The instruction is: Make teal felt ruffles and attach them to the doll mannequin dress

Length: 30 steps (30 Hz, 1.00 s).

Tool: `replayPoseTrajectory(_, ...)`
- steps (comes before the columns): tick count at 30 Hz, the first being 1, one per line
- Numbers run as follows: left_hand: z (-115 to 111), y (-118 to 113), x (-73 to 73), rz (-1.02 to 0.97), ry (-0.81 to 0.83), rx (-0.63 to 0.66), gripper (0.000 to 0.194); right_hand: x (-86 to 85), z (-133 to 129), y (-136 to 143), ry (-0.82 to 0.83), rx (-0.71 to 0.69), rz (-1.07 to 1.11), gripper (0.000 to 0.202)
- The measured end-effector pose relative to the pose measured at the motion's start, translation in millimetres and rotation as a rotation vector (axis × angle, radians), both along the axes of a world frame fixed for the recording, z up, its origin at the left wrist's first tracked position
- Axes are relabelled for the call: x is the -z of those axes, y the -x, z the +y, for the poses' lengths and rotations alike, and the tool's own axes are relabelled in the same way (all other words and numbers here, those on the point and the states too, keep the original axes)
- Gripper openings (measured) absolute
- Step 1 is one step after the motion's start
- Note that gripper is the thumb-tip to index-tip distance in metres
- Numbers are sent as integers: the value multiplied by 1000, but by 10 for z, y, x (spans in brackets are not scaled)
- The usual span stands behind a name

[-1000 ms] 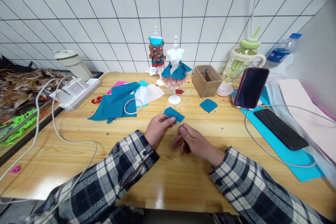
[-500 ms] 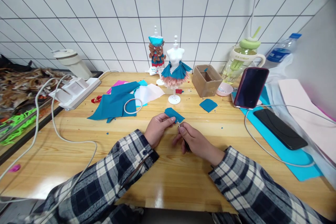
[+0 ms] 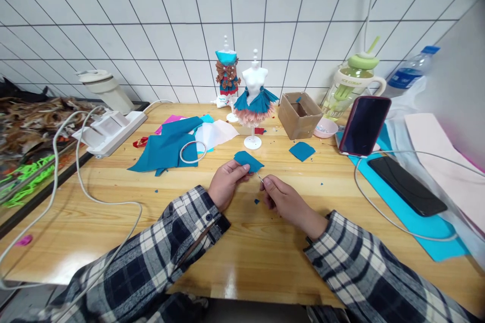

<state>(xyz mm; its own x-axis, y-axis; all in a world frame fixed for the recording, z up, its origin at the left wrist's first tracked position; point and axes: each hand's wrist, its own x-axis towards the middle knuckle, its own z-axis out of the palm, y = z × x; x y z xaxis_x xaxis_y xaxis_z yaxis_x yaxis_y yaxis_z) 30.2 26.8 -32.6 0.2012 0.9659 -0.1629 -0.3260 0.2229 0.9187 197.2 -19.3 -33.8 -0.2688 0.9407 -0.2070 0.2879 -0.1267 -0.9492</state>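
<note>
My left hand (image 3: 227, 184) pinches a small teal piece (image 3: 248, 161) between thumb and fingers. My right hand (image 3: 282, 199) is closed round a small metal tool (image 3: 259, 177), likely scissors, whose thin tip points at the lower edge of the piece; its handles are mostly hidden in the fingers. A tiny teal scrap (image 3: 256, 201) lies on the table between the hands. Just beyond them stands a white mannequin (image 3: 255, 78) in a teal and pink skirt. Another teal piece (image 3: 302, 151) lies to its right, and larger teal material (image 3: 166, 149) to the left.
A dressed mannequin (image 3: 227, 73) and a cardboard box (image 3: 299, 116) stand near the wall. At right are a pink bowl (image 3: 326, 127), a jug (image 3: 350, 81), an upright phone (image 3: 364, 126) and a flat phone (image 3: 407, 185). A power strip (image 3: 113, 133) and cables are at left.
The teal piece has shifted slightly left with my left fingers. My right hand has moved a little right and away from it. A tiny scrap now shows on the table between them.
</note>
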Motion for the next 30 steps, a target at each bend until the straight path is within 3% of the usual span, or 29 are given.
replayPoseTrajectory(8, 9, 31, 63, 38, -54, 56, 16, -36, 10, -22, -46, 6, -9, 41)
replayPoseTrajectory(16, -11, 29, 31, 30, -69, 176, 25, -41, 35, -32, -18, -2, 74, 36)
replayPoseTrajectory(30, -17, 31, 19, -19, -55, 202, 25, -28, 51, -55, 48, -11, 179, 34)
